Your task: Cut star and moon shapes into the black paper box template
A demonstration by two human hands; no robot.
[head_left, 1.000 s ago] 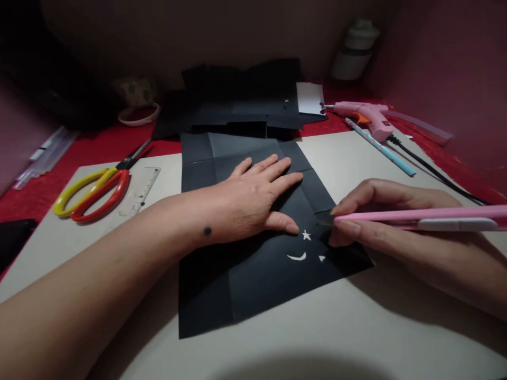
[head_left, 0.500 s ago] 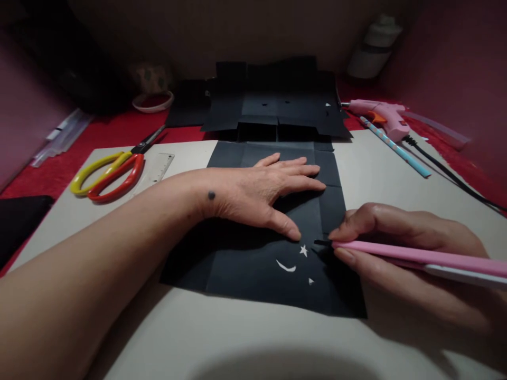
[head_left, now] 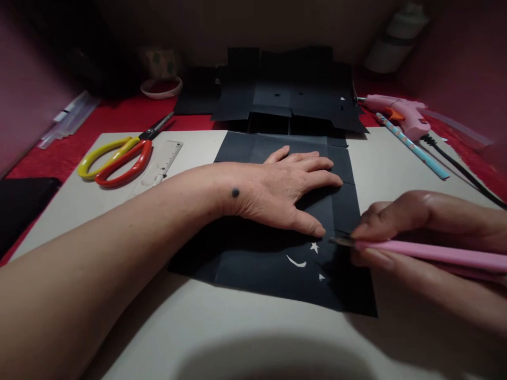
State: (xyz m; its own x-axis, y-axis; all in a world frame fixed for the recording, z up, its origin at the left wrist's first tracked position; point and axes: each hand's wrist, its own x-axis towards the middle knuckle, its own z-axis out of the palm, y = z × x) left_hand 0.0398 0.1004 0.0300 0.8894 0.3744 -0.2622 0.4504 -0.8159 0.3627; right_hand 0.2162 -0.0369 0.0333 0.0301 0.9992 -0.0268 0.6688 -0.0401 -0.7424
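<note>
L hand [head_left: 285,192] lies flat, fingers spread, palm down on the creased black paper sheet [head_left: 253,264], thumb tip just beside a small star-shaped cutout [head_left: 314,246]; it grips nothing, only presses. R hand [head_left: 400,232] has a closed pinch grip on the slim pink craft knife [head_left: 428,252], blade tip touching the sheet's R part, near the star. A crescent cutout [head_left: 296,262] & a tiny triangular cutout [head_left: 321,276] sit just below. The sheet rests on a pale grey cutting board [head_left: 237,338] on the desk, w/ red cloth around it.

Probably a fine cut w/ the knife is in hand. To do it well: keep the L thumb out of the blade's line, press the paper taut near the cut, hold the blade low, use light short strokes, turn the sheet rather than the wrist.

Farther off: yellow-&-red-handled scissors [head_left: 119,158] next to a clear plastic ruler [head_left: 164,161], more folded black paper pieces [head_left: 285,95], a pink glue gun [head_left: 400,112], a light blue dotted pencil [head_left: 414,148].
</note>
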